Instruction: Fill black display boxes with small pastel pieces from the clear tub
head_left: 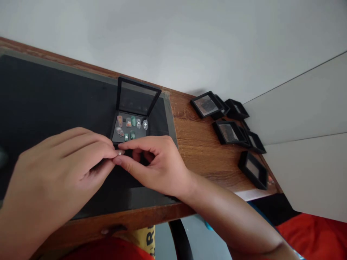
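Two bare hands meet at the front edge of an open black case (113, 127) on a dark mat (54, 94) covering part of the wooden tabletop (195, 151). The left hand (62, 162), fingers bunched and nearly closed, appears to pinch a small decorated nail piece (120, 153) just in front of the case. The right hand (154, 162) curves in with its thumb beside the piece and index finger partly open above; whether it grips too cannot be told. Careful work here likely calls for a light pinch on the piece's edges, sparing its shiny ornament, with fingertips kept low and clear of the nail pieces (128, 122) inside and the raised lid (138, 99) left unbumped.
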### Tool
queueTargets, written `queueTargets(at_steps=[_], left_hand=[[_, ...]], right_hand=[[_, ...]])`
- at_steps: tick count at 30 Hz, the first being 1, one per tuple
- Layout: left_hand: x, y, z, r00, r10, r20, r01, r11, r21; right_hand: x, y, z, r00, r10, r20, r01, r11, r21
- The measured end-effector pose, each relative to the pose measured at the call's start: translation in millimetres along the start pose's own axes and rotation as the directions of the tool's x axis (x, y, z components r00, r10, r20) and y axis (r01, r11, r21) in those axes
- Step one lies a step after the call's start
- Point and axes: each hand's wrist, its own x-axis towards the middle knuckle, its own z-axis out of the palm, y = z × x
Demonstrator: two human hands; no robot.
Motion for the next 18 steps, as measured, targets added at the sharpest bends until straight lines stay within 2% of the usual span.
queueTargets(at_steps=[3,9,12,14,16,18], left_hand=[[3.3,1.9,2.5,0.998,0.053,-0.030,-0.051,0.998,0.042],[4.2,6.2,6.0,0.998,0.032,-0.059,-0.025,0.992,0.124],[5.4,5.3,4.6,0.999,-0.006,-0.040,0.011,0.991,0.134],[5.3,4.1,3.1,0.999,-0.042,-0.033,0.045,0.993,0.113],[4.2,3.1,1.9,0.997,-0.078,-0.022,0.080,0.994,0.074],[2.5,3.0,1.3,0.994,-0.109,-0.013,0.110,0.993,0.044]], right_hand=[[0.2,-0.8,1.9,0.996,0.088,0.023,-0.089,0.995,0.043],[1.0,-5.6,3.0,0.969,0.211,0.127,-0.232,0.956,0.181],[2.2,-5.7,-1.4,0.979,0.172,0.105,-0.187,0.969,0.162],[5.2,-2.8,-8.9,0.993,0.116,0.030,-0.119,0.986,0.118],[10.3,2.4,-19.0,0.996,0.070,-0.056,-0.069,0.997,0.030],[16.3,8.7,-29.0,0.995,0.051,-0.080,-0.059,0.993,-0.105]])
